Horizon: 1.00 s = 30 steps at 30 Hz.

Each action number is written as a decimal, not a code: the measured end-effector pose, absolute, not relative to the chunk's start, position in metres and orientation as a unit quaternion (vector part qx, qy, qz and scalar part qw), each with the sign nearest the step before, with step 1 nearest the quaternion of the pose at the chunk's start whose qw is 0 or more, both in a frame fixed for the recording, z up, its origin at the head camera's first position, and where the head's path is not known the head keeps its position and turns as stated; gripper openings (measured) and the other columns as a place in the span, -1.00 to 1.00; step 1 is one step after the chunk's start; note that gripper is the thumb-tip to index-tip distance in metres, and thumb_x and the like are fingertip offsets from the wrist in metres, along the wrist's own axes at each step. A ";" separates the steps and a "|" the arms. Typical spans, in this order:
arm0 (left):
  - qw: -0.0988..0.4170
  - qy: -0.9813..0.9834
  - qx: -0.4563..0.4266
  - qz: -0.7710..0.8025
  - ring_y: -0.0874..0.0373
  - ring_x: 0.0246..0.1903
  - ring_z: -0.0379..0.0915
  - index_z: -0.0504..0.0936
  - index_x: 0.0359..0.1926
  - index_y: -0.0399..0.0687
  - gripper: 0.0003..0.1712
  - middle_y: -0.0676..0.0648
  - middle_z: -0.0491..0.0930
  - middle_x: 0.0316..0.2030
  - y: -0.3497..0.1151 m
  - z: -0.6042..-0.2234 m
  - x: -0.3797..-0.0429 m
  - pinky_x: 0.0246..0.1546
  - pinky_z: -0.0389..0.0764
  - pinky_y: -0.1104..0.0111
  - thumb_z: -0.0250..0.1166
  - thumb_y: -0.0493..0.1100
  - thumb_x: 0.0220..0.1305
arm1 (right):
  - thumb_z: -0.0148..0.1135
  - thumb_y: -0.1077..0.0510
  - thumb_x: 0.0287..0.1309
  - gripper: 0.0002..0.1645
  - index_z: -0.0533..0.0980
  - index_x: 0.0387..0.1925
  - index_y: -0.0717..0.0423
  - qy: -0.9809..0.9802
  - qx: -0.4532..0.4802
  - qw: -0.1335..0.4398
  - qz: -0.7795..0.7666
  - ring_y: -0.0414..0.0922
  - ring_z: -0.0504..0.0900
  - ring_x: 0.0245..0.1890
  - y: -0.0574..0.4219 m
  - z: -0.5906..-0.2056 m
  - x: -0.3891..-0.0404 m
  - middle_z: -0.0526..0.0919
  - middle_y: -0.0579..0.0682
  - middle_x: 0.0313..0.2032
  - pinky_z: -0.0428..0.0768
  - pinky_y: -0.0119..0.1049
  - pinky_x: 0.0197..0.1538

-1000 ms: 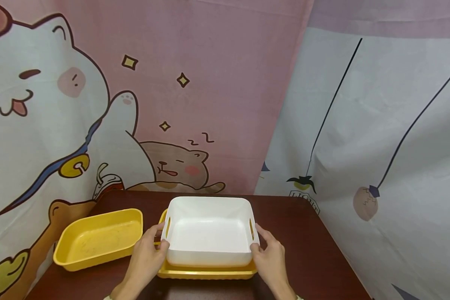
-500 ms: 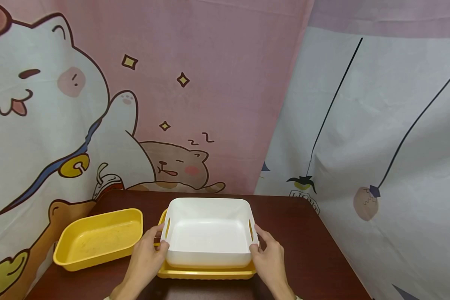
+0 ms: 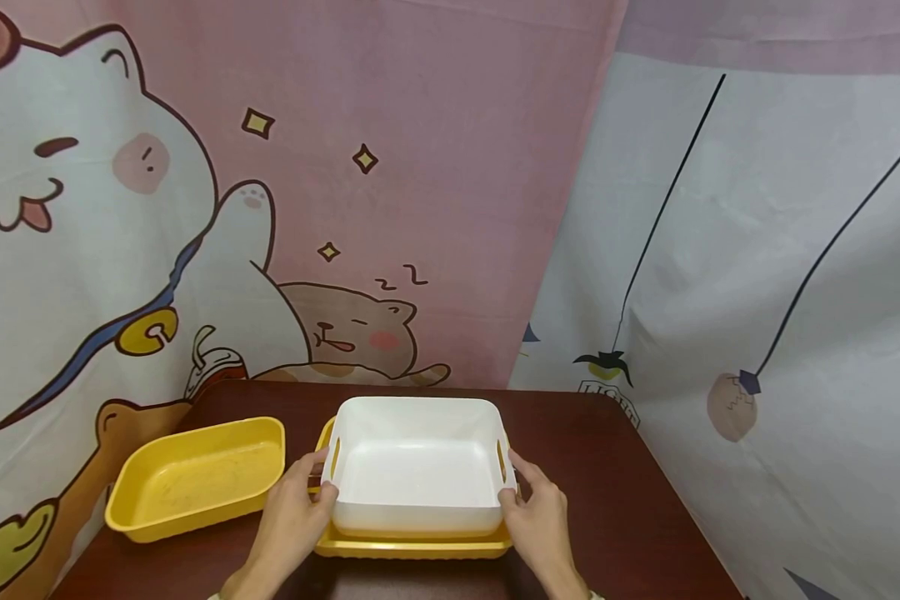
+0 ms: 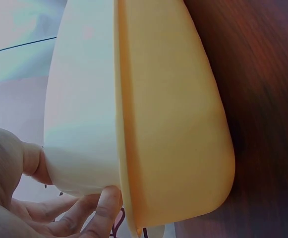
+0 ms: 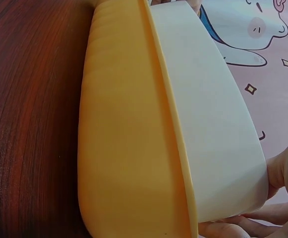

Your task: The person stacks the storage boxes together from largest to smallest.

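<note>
A white plastic basin (image 3: 420, 467) with slotted handles at both ends sits partly down inside a yellow basin (image 3: 412, 548). At the white basin's left end, my left hand (image 3: 292, 508) grips the rim, thumb in front and fingers at the outer side. My right hand (image 3: 540, 508) holds the opposite end the same way. In the left wrist view, fingertips (image 4: 109, 196) of the left hand are right at the yellow rim. From the right wrist view, the white wall (image 5: 213, 119) rises above the yellow wall (image 5: 129, 124). The white basin hides most of the yellow basin's inside.
A second yellow basin (image 3: 202, 471) stands at the left of the dark wooden table (image 3: 615, 517), slightly turned. Behind the table hangs a cloth (image 3: 450, 200) printed with cartoon cats, with a pale printed cloth (image 3: 795, 250) along the right side.
The white basin has sunk very slightly within the yellow basin, both hands still holding its ends. The second yellow basin stays in place.
</note>
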<state>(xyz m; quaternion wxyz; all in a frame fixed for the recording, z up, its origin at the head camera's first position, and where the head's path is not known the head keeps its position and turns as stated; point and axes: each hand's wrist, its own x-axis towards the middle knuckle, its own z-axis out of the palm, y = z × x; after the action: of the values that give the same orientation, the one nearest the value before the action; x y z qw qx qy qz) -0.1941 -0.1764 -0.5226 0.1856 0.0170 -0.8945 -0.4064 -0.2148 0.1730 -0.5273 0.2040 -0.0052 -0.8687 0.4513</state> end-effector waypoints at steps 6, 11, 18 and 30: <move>0.177 -0.894 0.018 -0.411 -0.01 0.03 0.83 0.70 0.46 -0.32 -0.42 -0.24 0.86 0.13 -0.176 -0.521 -0.194 -0.11 0.73 0.38 0.37 -0.36 0.45 | 0.37 0.44 0.23 -0.31 0.75 0.41 0.24 -0.867 -0.006 0.203 0.454 -0.05 0.62 -0.28 0.173 -0.530 -0.216 0.86 0.22 0.32 0.49 -0.43 -0.33; 0.172 -0.896 0.022 -0.410 -0.03 0.04 0.83 0.69 0.46 -0.33 -0.42 -0.25 0.86 0.14 -0.177 -0.522 -0.194 -0.09 0.74 0.37 0.37 -0.36 0.46 | 0.38 0.43 0.24 -0.33 0.75 0.40 0.24 -0.869 -0.005 0.201 0.452 -0.03 0.71 -0.14 0.173 -0.531 -0.215 0.87 0.24 0.30 0.54 -0.44 -0.28; 0.165 -0.898 0.027 -0.407 -0.05 0.06 0.82 0.68 0.49 -0.32 -0.40 -0.26 0.85 0.16 -0.177 -0.523 -0.195 -0.07 0.73 0.36 0.36 -0.35 0.46 | 0.39 0.42 0.24 -0.35 0.77 0.38 0.24 -0.871 -0.006 0.208 0.444 0.00 0.75 -0.04 0.173 -0.534 -0.216 0.88 0.23 0.28 0.63 -0.42 -0.18; 0.167 -0.900 0.019 -0.402 -0.04 0.07 0.81 0.66 0.50 -0.33 -0.40 -0.27 0.83 0.17 -0.177 -0.525 -0.193 -0.07 0.75 0.32 0.38 -0.34 0.48 | 0.37 0.30 0.26 -0.36 0.77 0.39 0.21 -0.836 0.063 0.273 0.472 -0.05 0.81 0.03 0.183 -0.566 -0.227 0.90 0.16 0.19 0.80 -0.38 -0.14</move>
<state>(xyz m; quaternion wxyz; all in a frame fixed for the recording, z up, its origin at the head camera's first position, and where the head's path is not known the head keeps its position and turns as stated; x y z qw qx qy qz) -0.1925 -0.1772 -0.5249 0.1674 0.0191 -0.8998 -0.4024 -0.2266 0.1828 -0.5659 0.2726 0.0628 -0.8359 0.4723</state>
